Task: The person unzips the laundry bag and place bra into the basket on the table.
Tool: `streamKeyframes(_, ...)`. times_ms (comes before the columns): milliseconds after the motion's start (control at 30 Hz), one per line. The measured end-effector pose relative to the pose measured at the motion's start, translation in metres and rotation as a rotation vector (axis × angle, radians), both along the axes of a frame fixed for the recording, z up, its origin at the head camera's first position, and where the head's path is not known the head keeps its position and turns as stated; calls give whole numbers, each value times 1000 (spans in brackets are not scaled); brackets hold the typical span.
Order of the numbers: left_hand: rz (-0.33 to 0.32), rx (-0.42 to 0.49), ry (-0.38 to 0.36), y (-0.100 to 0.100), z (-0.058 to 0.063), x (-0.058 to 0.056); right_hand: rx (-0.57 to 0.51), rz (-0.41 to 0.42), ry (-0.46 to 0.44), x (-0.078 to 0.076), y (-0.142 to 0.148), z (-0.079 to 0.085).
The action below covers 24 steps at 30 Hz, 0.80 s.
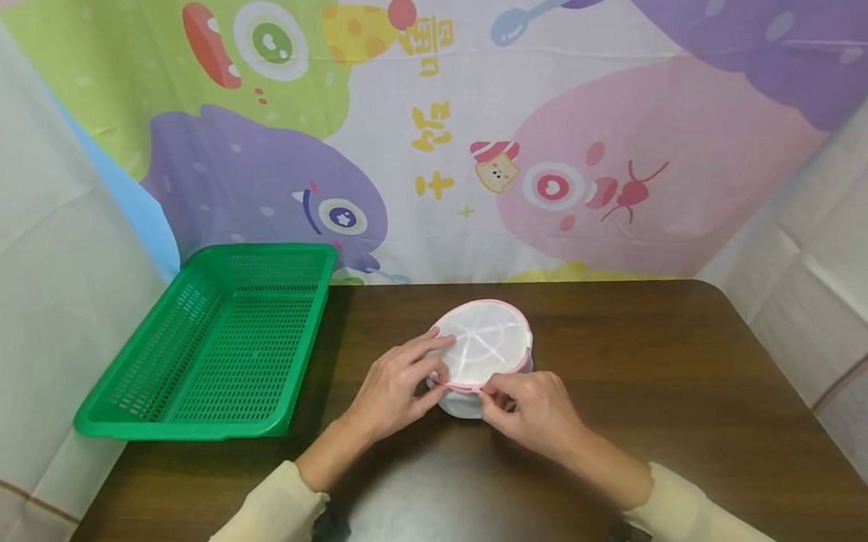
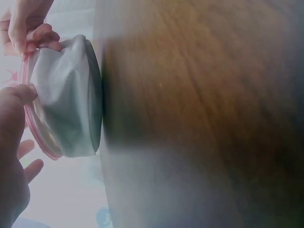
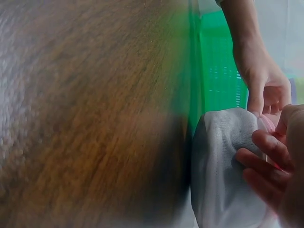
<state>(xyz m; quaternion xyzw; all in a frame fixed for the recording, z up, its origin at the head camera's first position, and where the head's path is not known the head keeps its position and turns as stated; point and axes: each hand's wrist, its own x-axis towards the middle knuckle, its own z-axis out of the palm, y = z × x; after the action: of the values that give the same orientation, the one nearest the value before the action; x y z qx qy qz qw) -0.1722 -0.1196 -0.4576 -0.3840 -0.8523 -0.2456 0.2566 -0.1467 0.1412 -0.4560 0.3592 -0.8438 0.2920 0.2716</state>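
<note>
Here, right of the green basket (image 1: 184,432), the left hand (image 1: 394,381), half spread, pinches the mesh bag (image 1: 485,348) on the tabletop (image 1: 633,334) by its edge; the right hand (image 1: 537,406), nearly closed, pinches its zipper pull (image 1: 477,390). If left grip loosens, cloth may jam.

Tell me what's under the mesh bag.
The mesh bag stands on the brown table. The spot directly beneath is covered by the bag, so anything flat there can't be seen.

Basket (image 1: 184,432) located on the desk (image 1: 689,376), left side. Pouch (image 1: 485,344) stands on the desk, right of the basket. Cloth (image 1: 455,88) hangs behind the desk.
</note>
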Motion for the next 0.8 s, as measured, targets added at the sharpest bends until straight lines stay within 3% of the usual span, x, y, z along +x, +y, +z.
streamKeyframes(433,-33,0,3,11,2,4,-4,-3,5,1,-4,0)
streamKeyframes(800,-33,-5,-19,7,2,2,2,-4,7,1,-1,0)
